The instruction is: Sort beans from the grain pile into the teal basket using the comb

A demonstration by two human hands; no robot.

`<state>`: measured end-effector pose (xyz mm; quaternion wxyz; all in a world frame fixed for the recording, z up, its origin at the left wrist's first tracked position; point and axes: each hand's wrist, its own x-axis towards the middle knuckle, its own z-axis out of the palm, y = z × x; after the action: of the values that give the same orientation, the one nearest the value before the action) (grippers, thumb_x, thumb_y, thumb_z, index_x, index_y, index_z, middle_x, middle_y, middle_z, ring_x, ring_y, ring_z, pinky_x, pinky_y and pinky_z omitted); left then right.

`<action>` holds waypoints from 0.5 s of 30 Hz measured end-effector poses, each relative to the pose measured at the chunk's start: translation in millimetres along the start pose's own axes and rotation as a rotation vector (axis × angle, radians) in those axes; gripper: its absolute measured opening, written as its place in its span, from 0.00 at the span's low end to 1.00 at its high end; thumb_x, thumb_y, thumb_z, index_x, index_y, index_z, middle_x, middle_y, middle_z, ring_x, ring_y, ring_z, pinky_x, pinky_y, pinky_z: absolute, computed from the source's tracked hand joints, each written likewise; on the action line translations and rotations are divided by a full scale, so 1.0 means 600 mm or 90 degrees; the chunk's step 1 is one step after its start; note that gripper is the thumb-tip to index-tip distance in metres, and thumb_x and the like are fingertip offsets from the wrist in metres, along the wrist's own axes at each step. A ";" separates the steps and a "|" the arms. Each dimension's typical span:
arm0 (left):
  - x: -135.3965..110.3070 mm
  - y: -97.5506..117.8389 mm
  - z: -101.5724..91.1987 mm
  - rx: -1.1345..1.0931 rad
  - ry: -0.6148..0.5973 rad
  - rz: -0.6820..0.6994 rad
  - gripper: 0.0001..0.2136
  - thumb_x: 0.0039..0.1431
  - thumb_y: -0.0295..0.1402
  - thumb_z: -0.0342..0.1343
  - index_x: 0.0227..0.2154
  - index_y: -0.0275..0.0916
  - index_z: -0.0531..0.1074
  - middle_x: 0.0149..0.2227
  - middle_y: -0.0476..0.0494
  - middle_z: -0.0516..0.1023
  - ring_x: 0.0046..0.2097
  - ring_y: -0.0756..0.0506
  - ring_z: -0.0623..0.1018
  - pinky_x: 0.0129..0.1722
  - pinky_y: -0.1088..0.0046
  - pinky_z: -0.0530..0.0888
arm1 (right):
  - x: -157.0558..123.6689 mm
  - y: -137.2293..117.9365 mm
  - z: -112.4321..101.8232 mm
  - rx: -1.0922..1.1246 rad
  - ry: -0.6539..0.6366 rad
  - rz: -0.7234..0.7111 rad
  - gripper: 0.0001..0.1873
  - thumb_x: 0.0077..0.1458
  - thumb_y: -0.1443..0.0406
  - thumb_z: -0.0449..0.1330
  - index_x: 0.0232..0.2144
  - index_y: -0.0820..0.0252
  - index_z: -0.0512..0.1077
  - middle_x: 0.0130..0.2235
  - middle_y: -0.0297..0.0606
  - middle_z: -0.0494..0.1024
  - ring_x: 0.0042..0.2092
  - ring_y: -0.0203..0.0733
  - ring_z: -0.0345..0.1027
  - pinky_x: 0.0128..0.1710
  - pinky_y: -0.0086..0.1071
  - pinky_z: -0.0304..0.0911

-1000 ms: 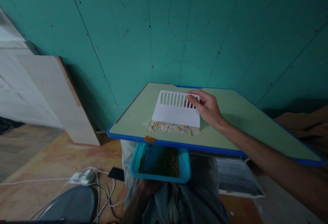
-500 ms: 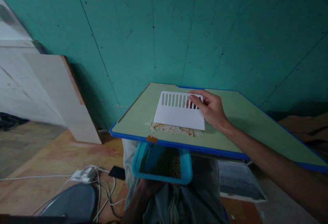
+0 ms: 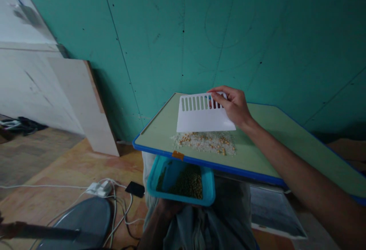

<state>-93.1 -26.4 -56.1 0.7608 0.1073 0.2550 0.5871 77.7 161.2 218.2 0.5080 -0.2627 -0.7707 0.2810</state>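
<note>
My right hand (image 3: 233, 105) is closed on the slotted end of a white flat plastic scraper (image 3: 204, 120), thumb in front and fingers behind. The scraper is tilted above the table, its straight edge just behind a spread of pale grains (image 3: 200, 143) mixed with yellow peas. Below the table's front edge, a blue plastic tub (image 3: 210, 189) rests over my lap, with green and tan grains inside. My left hand (image 3: 170, 207) holds this tub from beneath at its near side; its fingers are mostly hidden under it.
The pale green table (image 3: 263, 139) has a blue edge with orange tape (image 3: 177, 155), against a green wall (image 3: 160, 44). A board (image 3: 88, 108) leans at the left. On the floor are a power strip (image 3: 100, 188), cables, a dark phone-like slab (image 3: 135, 189) and a grey stand base (image 3: 77, 223).
My right hand has lifted the scraper up and away from the front edge, uncovering more of the grains and peas. The view has shifted slightly left. The tub stays under the table edge.
</note>
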 end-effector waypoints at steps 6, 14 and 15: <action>0.003 -0.004 -0.002 0.059 0.026 0.003 0.08 0.43 0.41 0.65 0.26 0.45 0.78 0.37 0.43 0.84 0.58 0.36 0.71 0.60 0.57 0.65 | -0.011 0.024 -0.013 -0.035 0.011 0.007 0.12 0.55 0.55 0.61 0.37 0.54 0.77 0.30 0.36 0.78 0.29 0.38 0.69 0.29 0.34 0.62; 0.001 -0.004 -0.019 0.083 0.010 -0.005 0.17 0.37 0.53 0.65 0.25 0.47 0.79 0.30 0.48 0.84 0.54 0.37 0.75 0.59 0.60 0.66 | -0.015 0.022 -0.006 -0.032 -0.013 0.023 0.10 0.55 0.57 0.62 0.36 0.54 0.78 0.28 0.36 0.77 0.27 0.37 0.67 0.27 0.33 0.61; 0.001 -0.004 -0.018 0.090 0.004 -0.006 0.16 0.38 0.53 0.64 0.26 0.47 0.79 0.30 0.48 0.84 0.53 0.37 0.76 0.59 0.60 0.67 | -0.016 0.021 -0.005 -0.026 -0.013 0.025 0.10 0.55 0.58 0.62 0.36 0.54 0.78 0.28 0.36 0.77 0.27 0.37 0.67 0.27 0.33 0.61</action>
<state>-96.5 -28.2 -66.6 0.7531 0.1576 0.2990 0.5644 85.2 163.7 204.4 0.4892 -0.2849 -0.7761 0.2778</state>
